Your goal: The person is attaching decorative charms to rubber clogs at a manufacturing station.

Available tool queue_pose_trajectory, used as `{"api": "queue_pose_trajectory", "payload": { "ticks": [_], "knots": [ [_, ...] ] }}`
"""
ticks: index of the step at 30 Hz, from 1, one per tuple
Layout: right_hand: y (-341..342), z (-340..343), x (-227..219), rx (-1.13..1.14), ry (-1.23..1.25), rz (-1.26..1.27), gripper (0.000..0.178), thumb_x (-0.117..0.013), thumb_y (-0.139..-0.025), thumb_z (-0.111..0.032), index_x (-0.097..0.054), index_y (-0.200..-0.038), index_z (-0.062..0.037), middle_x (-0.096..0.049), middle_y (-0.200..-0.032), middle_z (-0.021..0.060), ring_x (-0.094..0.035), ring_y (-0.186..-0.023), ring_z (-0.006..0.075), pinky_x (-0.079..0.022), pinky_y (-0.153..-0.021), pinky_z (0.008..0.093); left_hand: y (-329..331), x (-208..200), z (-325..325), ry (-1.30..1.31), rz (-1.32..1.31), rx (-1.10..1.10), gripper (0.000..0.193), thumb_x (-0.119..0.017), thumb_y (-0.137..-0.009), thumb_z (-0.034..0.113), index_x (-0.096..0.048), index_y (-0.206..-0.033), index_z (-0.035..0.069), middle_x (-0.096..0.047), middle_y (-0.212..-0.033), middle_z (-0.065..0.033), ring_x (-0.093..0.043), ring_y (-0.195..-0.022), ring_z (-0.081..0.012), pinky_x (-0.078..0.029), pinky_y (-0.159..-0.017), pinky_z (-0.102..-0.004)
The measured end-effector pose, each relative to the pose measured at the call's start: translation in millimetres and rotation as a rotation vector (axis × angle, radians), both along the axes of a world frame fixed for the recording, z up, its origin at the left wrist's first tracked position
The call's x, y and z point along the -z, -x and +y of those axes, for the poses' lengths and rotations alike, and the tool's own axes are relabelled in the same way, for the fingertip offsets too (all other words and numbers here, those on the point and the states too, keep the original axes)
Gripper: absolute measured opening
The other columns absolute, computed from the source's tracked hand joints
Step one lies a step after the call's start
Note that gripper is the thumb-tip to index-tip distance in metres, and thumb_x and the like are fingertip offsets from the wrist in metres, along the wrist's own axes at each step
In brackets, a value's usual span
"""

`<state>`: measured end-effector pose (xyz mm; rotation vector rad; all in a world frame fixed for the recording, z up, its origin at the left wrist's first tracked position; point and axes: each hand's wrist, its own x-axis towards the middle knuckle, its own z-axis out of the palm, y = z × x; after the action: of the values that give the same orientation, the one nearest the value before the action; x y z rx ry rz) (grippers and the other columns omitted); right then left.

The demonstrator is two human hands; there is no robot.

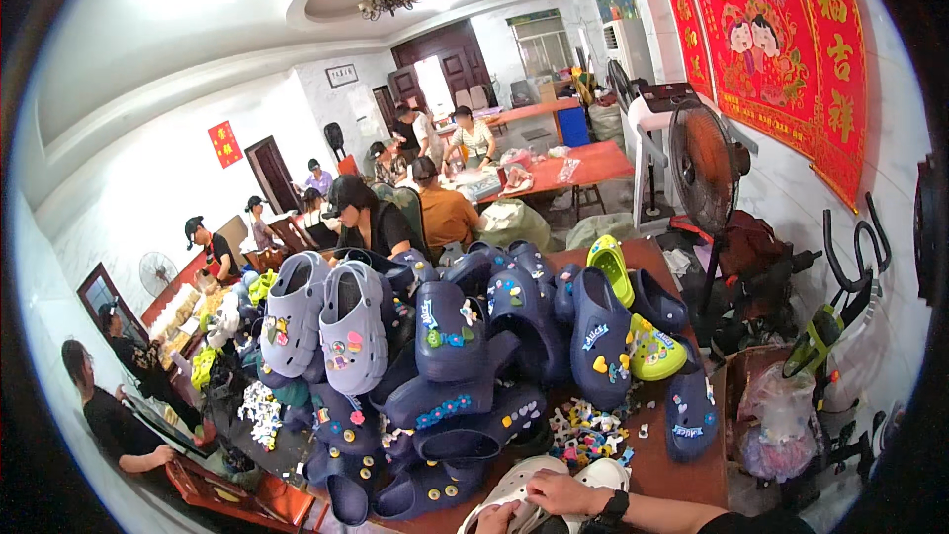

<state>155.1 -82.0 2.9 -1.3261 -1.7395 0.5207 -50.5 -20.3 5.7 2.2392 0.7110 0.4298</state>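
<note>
Both hands rest on a white clog [514,494] at the table's [682,480] near edge. The right hand [559,492] grips its top; the left hand [494,519] is mostly hidden, grip unclear. Navy clogs [465,376] are heaped just behind.

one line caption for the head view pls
Both hands grip a white clog before a heap of navy clogs.

Left hand [497,517] cut off by lower edge, only knuckles showing. Right hand [560,491] grips white clog [514,490]; fingertips tucked behind it, forearm leaves frame at bottom. Clog toe cut off by lower edge, second white clog [601,474] half covered by right hand. Dark blue clogs at bottom of heap [445,376] buried under others. Small charms [583,432] on table [682,480] too tiny to tell shapes. People at far tables [554,170] too small to tell what they handle.
</note>
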Motion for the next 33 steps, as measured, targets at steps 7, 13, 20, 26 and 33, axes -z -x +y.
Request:
{"api": "queue_pose_trajectory", "payload": {
  "ticks": [7,13,20,26,33],
  "knots": [
    [-0.5,-5.7,-8.8,-0.051,-0.089,0.044,0.011,-0.059,-0.085,-0.012,-0.053,-0.087,-0.0022,-0.053,-0.081,0.0130,-0.056,-0.079,0.0308,-0.045,-0.068,0.0364,-2.6,39.9,-4.4,-0.202,-0.018,-0.047,0.047,-0.048,-0.081,0.003,-0.047,-0.128,0.005,-0.054,-0.089,-0.0194,-0.052,-0.081,-0.0347,-0.042,-0.072,-0.0432],
    [0.4,-4.5,-8.0,-0.068,-0.092,0.046,0.009,-0.058,-0.086,-0.009,-0.053,-0.088,-0.0025,-0.054,-0.083,0.0127,-0.055,-0.079,0.0305,-0.045,-0.069,0.0361,1.4,45.7,2.6,-0.251,-0.166,-0.028,0.044,-0.047,-0.082,0.002,-0.050,-0.125,0.006,-0.056,-0.083,-0.0167,-0.053,-0.077,-0.0325,-0.042,-0.069,-0.0405],
    [-4.0,-8.6,-4.7,-0.184,-0.072,0.070,0.009,-0.058,-0.086,-0.009,-0.053,-0.090,-0.0027,-0.054,-0.086,0.0124,-0.055,-0.080,0.0295,-0.045,-0.070,0.0345,-5.9,22.6,13.9,0.926,-0.294,-0.320,0.032,-0.049,-0.085,0.001,-0.059,-0.115,0.004,-0.060,-0.076,-0.0064,-0.051,-0.062,-0.0126,-0.042,-0.057,-0.0275],
    [2.7,-16.5,0.4,0.199,-0.048,0.270,0.009,-0.057,-0.086,-0.011,-0.056,-0.085,-0.0020,-0.056,-0.085,0.0117,-0.056,-0.083,0.0244,-0.044,-0.073,0.0320,1.8,50.2,19.5,1.370,-0.355,-0.364,0.024,-0.062,-0.085,0.026,-0.064,-0.094,0.003,-0.064,-0.072,-0.0079,-0.058,-0.063,-0.0168,-0.044,-0.057,-0.0294],
    [-49.1,-1.1,-12.3,0.583,0.114,0.345,0.009,-0.049,-0.090,-0.009,-0.053,-0.087,-0.0010,-0.060,-0.085,0.0149,-0.059,-0.082,0.0241,-0.047,-0.071,0.0353,-23.5,-18.1,3.6,1.404,-0.517,-0.479,0.025,-0.057,-0.088,0.021,-0.061,-0.104,0.003,-0.065,-0.095,-0.0091,-0.061,-0.091,-0.0198,-0.047,-0.084,-0.0316]
  ]
}}
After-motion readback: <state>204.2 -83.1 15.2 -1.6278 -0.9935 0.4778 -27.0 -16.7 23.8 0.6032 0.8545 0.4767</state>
